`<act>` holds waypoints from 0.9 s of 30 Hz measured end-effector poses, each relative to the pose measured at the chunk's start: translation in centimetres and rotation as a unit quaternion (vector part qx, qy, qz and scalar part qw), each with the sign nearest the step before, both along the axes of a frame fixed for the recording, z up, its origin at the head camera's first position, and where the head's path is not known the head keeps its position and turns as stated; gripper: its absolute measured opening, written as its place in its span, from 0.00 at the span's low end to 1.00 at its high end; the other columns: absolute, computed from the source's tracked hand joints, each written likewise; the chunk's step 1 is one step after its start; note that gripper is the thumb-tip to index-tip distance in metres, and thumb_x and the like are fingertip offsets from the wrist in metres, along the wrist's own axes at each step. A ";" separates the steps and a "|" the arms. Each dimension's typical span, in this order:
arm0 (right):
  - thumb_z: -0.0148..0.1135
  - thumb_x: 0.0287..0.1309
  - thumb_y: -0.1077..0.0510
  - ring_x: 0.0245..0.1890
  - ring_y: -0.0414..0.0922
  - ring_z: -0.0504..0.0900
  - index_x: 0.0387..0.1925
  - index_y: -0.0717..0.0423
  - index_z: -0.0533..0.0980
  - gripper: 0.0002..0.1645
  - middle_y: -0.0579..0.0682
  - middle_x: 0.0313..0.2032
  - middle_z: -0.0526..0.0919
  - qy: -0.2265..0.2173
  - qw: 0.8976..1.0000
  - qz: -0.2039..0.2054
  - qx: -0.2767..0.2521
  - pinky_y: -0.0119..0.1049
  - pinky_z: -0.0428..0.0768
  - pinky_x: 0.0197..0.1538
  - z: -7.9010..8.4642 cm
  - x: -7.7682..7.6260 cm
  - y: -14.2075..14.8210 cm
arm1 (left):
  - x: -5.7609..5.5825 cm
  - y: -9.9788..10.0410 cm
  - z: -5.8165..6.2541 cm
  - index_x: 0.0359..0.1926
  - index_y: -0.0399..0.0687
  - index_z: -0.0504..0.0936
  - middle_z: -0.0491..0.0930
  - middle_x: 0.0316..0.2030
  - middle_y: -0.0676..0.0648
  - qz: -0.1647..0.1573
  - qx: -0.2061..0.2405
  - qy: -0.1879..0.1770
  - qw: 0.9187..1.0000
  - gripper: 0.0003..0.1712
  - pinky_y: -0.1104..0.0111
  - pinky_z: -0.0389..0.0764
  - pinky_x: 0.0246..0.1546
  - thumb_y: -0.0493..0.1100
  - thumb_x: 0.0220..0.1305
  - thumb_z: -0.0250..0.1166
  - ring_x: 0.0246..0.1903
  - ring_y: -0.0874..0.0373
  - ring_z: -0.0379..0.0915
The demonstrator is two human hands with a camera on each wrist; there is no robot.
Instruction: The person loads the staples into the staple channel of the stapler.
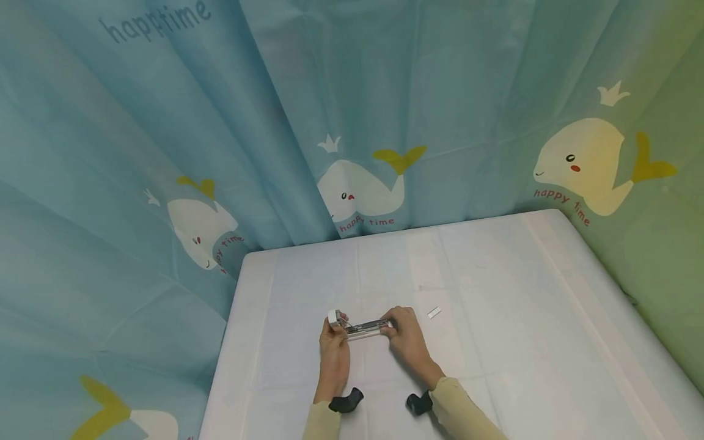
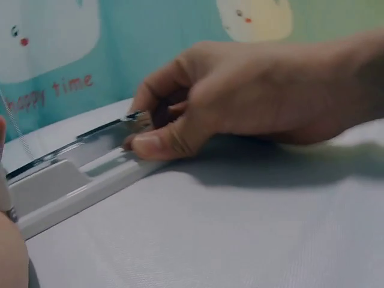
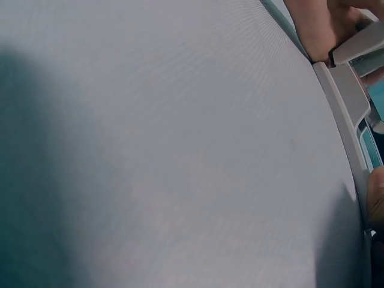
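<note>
A white stapler (image 1: 364, 330) with its top cover raised lies between the two hands, low over the white table or on it. My left hand (image 1: 334, 355) grips its left end, where the lifted cover stands up. At the other end my right hand (image 1: 408, 337) pinches the stapler between thumb and fingers. The left wrist view shows the right hand (image 2: 222, 96) with its thumb on the base's tip, beside the metal rail. Only part of the stapler (image 3: 349, 99) and the left hand (image 3: 313, 27) enter the right wrist view, at its right edge.
A small white rectangular piece (image 1: 434, 313), perhaps a staple strip, lies right of the right hand. The white-covered table (image 1: 511, 293) ends at a blue-green curtain (image 1: 467, 110) with whale prints. Black wrist pieces (image 1: 346, 401) sit at both cuffs.
</note>
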State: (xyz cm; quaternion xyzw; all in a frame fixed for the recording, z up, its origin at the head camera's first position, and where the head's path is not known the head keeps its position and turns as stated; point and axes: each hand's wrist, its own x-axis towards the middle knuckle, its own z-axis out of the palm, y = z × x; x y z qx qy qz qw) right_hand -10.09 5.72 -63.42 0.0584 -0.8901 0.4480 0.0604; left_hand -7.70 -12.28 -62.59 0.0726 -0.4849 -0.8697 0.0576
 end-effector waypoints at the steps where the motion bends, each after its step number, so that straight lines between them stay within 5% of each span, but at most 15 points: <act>1: 0.76 0.54 0.62 0.51 0.46 0.78 0.37 0.51 0.83 0.10 0.43 0.38 0.85 -0.003 1.000 0.000 0.001 0.48 0.79 0.59 0.0 0.0 0.0 | 0.1 -0.1 -0.1 0.54 0.53 0.72 0.73 0.52 0.57 0.003 0.021 -0.003 1.000 0.09 0.78 0.68 0.63 0.46 0.78 0.59 0.57 0.64 0.67; 6: 0.77 0.53 0.60 0.50 0.44 0.77 0.37 0.50 0.83 0.10 0.43 0.37 0.84 -0.003 1.000 -0.005 0.006 0.46 0.80 0.57 -0.1 0.1 0.0 | 0.8 -0.7 -0.2 0.65 0.48 0.60 0.62 0.62 0.53 0.016 0.112 -0.020 0.993 0.26 0.77 0.67 0.70 0.57 0.76 0.51 0.70 0.56 0.59; 14: 0.76 0.54 0.61 0.49 0.44 0.76 0.37 0.49 0.83 0.10 0.41 0.36 0.84 0.006 1.000 0.000 0.006 0.44 0.79 0.55 0.1 0.1 0.0 | 0.8 -1.0 -0.2 0.61 0.55 0.66 0.68 0.59 0.56 0.038 0.223 -0.027 0.974 0.23 0.73 0.67 0.71 0.56 0.70 0.53 0.70 0.54 0.59; 22: 0.76 0.55 0.60 0.52 0.43 0.76 0.38 0.48 0.83 0.10 0.40 0.35 0.83 -0.013 1.000 0.000 0.000 0.45 0.79 0.57 -0.1 0.0 -0.1 | 0.9 -1.3 -0.2 0.64 0.54 0.62 0.65 0.63 0.54 0.037 0.210 -0.026 0.977 0.28 0.72 0.70 0.70 0.60 0.69 0.49 0.72 0.53 0.58; 27: 0.77 0.54 0.60 0.51 0.43 0.76 0.37 0.48 0.83 0.10 0.40 0.35 0.83 0.002 1.000 0.000 0.005 0.44 0.79 0.56 -0.4 0.1 -0.1 | 0.7 -1.3 0.0 0.65 0.51 0.61 0.67 0.60 0.51 0.051 0.176 -0.049 0.982 0.31 0.69 0.74 0.68 0.61 0.68 0.47 0.69 0.54 0.66</act>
